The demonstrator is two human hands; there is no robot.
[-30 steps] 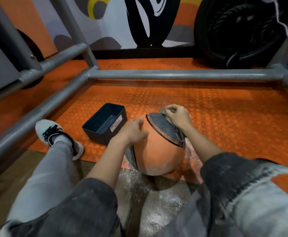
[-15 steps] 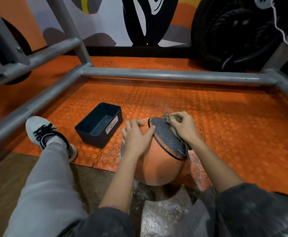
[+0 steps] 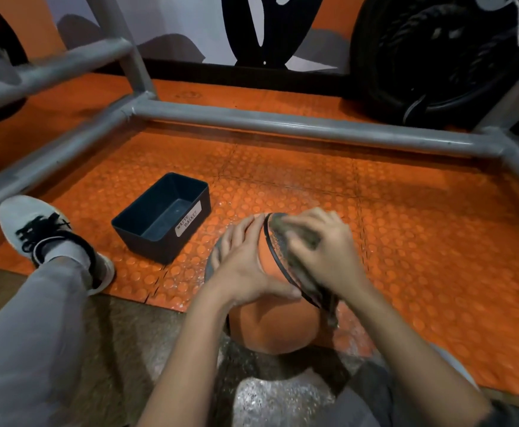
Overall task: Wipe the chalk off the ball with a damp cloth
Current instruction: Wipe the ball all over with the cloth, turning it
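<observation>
Both hands have shifted in the last half second. Our left hand has slid from the 10 o'clock shoulder of the ball up across its crown. Our right hand has dragged the cloth from the far rim of the grey panel towards its middle.

The ball sits on the floor between our legs, straddling the near edge of the orange studded mat. Our left fingers lie straight and spread, pressed flat on the orange skin to steady it. Our right fingers are bent over the bunched cloth and hold it against the grey panel at about 1 o'clock on the ball. A tail of cloth trails down to 5 o'clock. That hand is motion-blurred, so we cannot tell exactly where the thumb sits.

We judge that we are mid-stroke in the wiping itself, working on the grey panel. We cannot make out any chalk on the ball. White dust speckles the floor at 6 o'clock.

Next we should probably finish this stroke, then turn the ball under the left palm to bring up a fresh side. The left hand must keep pressing down or the ball may roll.

A dark bin labelled as a waste basket stands at 10 o'clock from the ball. Our shoe is at 9 o'clock, and a grey rail crosses at 12 o'clock.
</observation>
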